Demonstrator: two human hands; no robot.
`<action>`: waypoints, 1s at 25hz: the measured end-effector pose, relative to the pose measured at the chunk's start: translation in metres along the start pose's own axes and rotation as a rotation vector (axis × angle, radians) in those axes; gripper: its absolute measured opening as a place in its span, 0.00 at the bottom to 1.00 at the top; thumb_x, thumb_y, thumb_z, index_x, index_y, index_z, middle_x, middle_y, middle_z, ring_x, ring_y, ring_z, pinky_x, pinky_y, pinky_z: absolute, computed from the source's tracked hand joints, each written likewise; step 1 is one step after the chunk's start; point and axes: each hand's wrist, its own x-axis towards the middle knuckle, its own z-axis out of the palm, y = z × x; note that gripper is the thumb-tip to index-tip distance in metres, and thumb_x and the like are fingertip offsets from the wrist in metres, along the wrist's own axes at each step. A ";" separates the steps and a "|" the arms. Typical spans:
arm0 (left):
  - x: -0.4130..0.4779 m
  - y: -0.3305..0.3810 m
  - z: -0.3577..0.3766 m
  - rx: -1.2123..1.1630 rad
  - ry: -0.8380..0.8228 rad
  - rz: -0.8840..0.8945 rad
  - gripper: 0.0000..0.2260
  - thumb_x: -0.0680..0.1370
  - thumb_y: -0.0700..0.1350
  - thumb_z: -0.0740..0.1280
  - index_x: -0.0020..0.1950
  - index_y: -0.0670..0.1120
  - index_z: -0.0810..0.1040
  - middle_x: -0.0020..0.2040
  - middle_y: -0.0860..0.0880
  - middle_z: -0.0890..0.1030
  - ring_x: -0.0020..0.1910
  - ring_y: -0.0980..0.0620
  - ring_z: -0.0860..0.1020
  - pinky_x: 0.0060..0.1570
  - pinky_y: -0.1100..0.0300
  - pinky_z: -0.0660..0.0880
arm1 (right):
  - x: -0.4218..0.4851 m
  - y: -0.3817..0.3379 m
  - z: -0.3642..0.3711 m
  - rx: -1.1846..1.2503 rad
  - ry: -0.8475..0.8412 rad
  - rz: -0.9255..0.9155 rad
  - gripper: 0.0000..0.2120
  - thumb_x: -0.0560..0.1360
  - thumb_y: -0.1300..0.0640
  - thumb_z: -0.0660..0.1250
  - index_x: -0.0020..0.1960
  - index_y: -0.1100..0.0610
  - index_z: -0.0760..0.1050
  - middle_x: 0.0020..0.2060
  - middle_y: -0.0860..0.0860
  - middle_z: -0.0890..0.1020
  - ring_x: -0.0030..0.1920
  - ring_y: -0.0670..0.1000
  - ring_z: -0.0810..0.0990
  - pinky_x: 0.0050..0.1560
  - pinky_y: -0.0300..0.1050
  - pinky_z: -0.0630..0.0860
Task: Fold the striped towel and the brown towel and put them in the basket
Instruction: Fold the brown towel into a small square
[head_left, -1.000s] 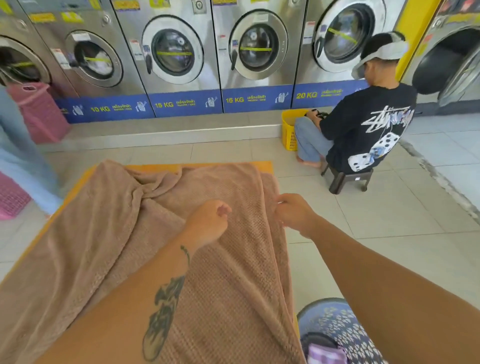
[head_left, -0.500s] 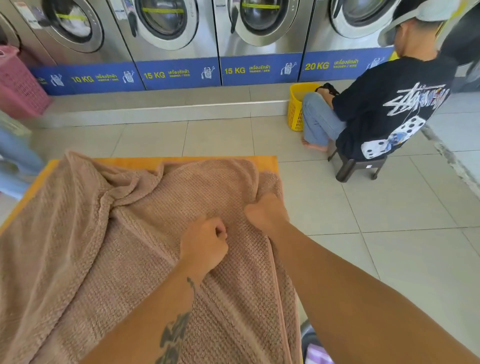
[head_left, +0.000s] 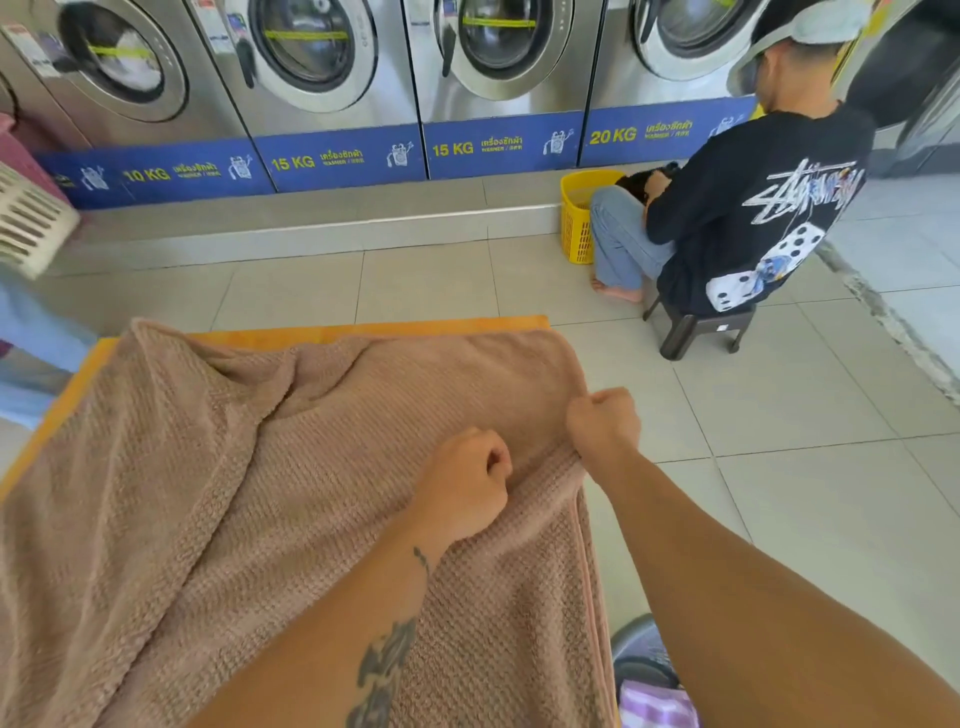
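The brown towel (head_left: 270, 493) lies rumpled across an orange table (head_left: 363, 328) and hangs over its right edge. My right hand (head_left: 602, 423) grips the towel's right edge near the far corner. My left hand (head_left: 467, 483) is a curled fist just left of it, pinching the towel where a fold runs between the two hands. At the bottom right, a purple striped towel (head_left: 654, 701) shows inside a dark patterned basket (head_left: 636, 642) on the floor, mostly hidden by my right forearm.
A person (head_left: 753, 208) sits on a dark stool (head_left: 696, 325) to the right, beside a yellow basket (head_left: 576, 223). Washing machines (head_left: 337, 78) line the back wall behind a raised step. A white basket (head_left: 26, 223) and someone's legs are at the left edge.
My view tipped down and closer to the table. Both hands came down onto the towel and took hold near its right edge; the right hand has pulled that edge outward to the right.
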 end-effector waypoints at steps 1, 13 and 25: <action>-0.002 -0.003 0.006 0.029 -0.061 -0.001 0.07 0.80 0.43 0.62 0.45 0.52 0.77 0.46 0.58 0.73 0.49 0.55 0.72 0.49 0.60 0.69 | 0.003 0.008 -0.002 -0.068 -0.032 0.049 0.15 0.73 0.58 0.61 0.59 0.61 0.72 0.51 0.57 0.79 0.45 0.56 0.78 0.37 0.46 0.73; -0.004 0.001 -0.003 -0.169 -0.065 -0.093 0.08 0.82 0.41 0.61 0.45 0.50 0.76 0.43 0.51 0.79 0.37 0.53 0.76 0.38 0.57 0.74 | 0.008 -0.002 -0.004 -0.098 -0.213 -0.035 0.27 0.75 0.50 0.65 0.70 0.58 0.64 0.55 0.54 0.77 0.47 0.53 0.79 0.40 0.48 0.78; -0.161 -0.016 0.025 0.109 -0.151 0.073 0.09 0.76 0.60 0.65 0.48 0.56 0.76 0.45 0.59 0.74 0.46 0.57 0.72 0.50 0.57 0.70 | -0.091 0.066 -0.039 -0.219 -0.201 -0.164 0.32 0.75 0.61 0.62 0.76 0.53 0.57 0.51 0.53 0.79 0.47 0.53 0.79 0.38 0.44 0.73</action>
